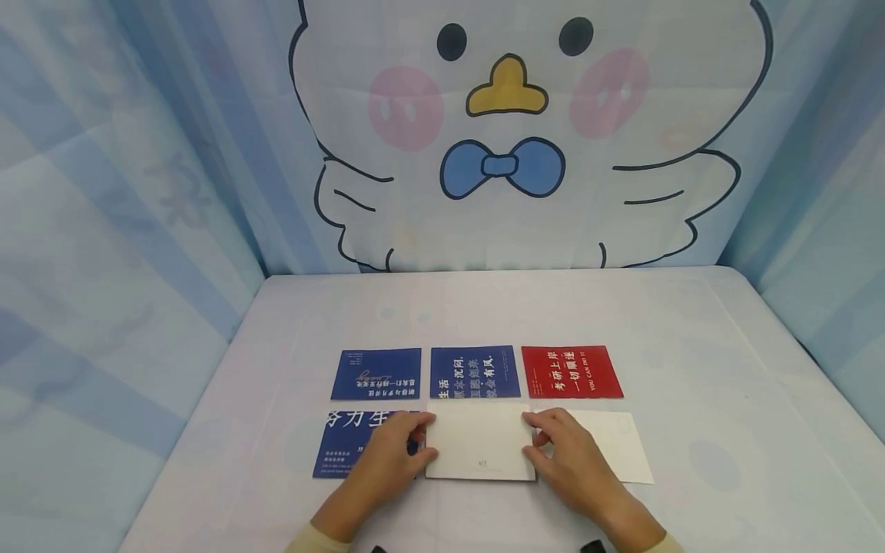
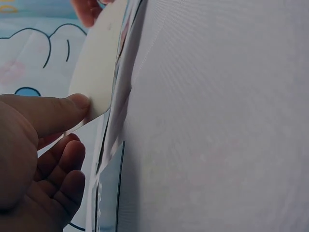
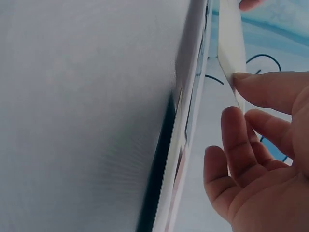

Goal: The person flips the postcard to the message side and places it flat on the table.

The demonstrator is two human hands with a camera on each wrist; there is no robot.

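Observation:
Both hands pinch a cream-coloured card (image 1: 480, 442) by its two short ends, low over the table in the middle of the front row. My left hand (image 1: 394, 445) has its thumb on the card's face, the other fingers curled beneath. At the opposite end, my right hand (image 1: 577, 465) grips the same way; its thumb (image 3: 263, 89) presses the upper side. Partly behind the left hand lies a blue card (image 1: 339, 449) with white lettering. Another cream card (image 1: 625, 445) lies flat beside the right hand, which covers part of it.
Along the back row are a blue card (image 1: 376, 374), a second blue card (image 1: 475, 372) and a red card (image 1: 572, 372), all printed with characters. They lie on a pale cloth-covered table (image 1: 705, 384). Behind it hangs a cartoon-printed curtain (image 1: 512, 230).

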